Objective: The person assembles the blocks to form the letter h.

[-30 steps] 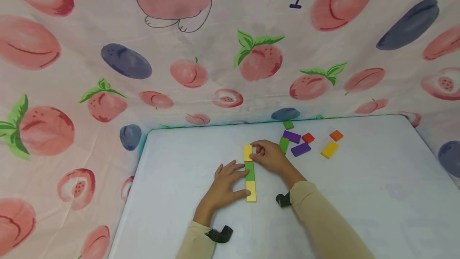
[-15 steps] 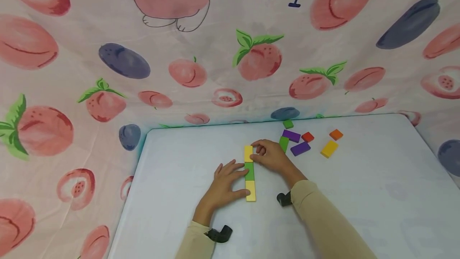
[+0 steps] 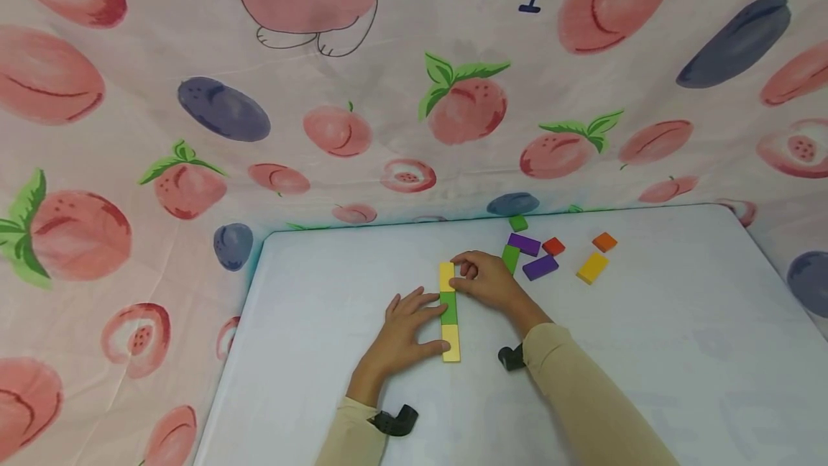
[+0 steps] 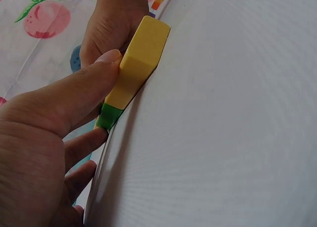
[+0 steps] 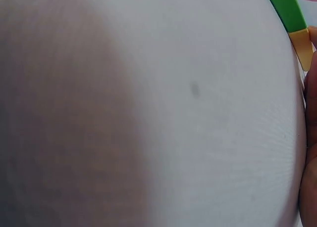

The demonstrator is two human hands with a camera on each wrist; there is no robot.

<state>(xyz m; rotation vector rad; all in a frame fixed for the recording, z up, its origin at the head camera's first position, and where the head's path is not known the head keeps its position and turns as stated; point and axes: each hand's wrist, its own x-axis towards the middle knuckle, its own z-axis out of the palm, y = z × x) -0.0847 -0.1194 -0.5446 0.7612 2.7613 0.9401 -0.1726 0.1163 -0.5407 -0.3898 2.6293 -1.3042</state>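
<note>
Three flat toy blocks lie end to end in a straight column on the white tabletop: a near yellow block [image 3: 452, 354], a green block [image 3: 451, 316] and a far yellow block [image 3: 446, 275]. My left hand [image 3: 401, 329] is spread along the column's left side. Its thumb touches the near yellow block [image 4: 143, 49], and its index finger touches the green one. From the right, my right hand [image 3: 490, 282] holds the far yellow block between thumb and index finger, the other fingers tucked in. In the right wrist view, only the edge of that hand [image 5: 311, 153] shows.
Loose blocks lie at the back right: purple blocks [image 3: 540, 267], green blocks [image 3: 518, 223], a red one [image 3: 553, 247], an orange one [image 3: 604, 241] and a yellow one [image 3: 591, 268]. A fruit-patterned cloth [image 3: 362, 185] hangs behind the white table [image 3: 310, 293].
The far yellow block has slid toward the green block, closing the small gap seen a second ago. Both hands have hardly moved; the last half second looks still.
</note>
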